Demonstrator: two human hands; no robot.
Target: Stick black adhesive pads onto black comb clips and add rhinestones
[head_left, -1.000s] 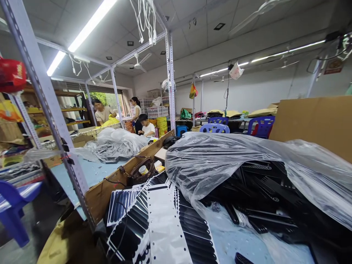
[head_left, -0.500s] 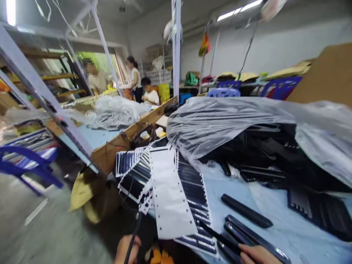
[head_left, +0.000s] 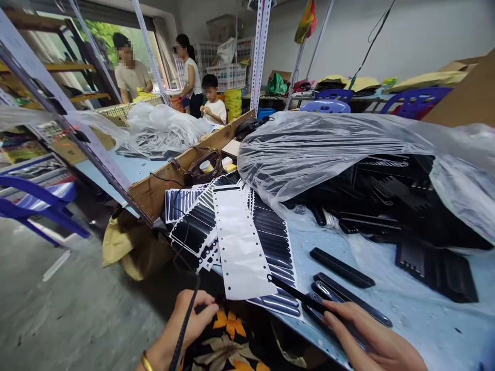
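Observation:
My right hand (head_left: 371, 330) is closed with thumb and fingers on a thin black strip (head_left: 296, 293), whose ring-shaped end lies over a white backing sheet (head_left: 242, 247). Under and beside that sheet are several sheets of black stickers (head_left: 270, 232). Close to the right hand, long black plastic pieces (head_left: 342, 268) lie on the blue table (head_left: 301, 247). My left hand (head_left: 195, 314) is below the table edge over my lap, thumb pressed against curled fingers; whether anything is in it is hidden. A black cord (head_left: 187, 319) hangs across its wrist.
Clear plastic sheeting (head_left: 294, 149) covers a pile of black parts (head_left: 398, 201) at the right. A wooden divider (head_left: 154, 196) runs along the left, beside a metal post (head_left: 88, 139). A blue chair (head_left: 38, 201) stands left. Several people are at work behind.
The view has tilted down and steadied, so both hands show more fully. My right hand still holds the black strip, its ring end over the white sheet's lower right corner.

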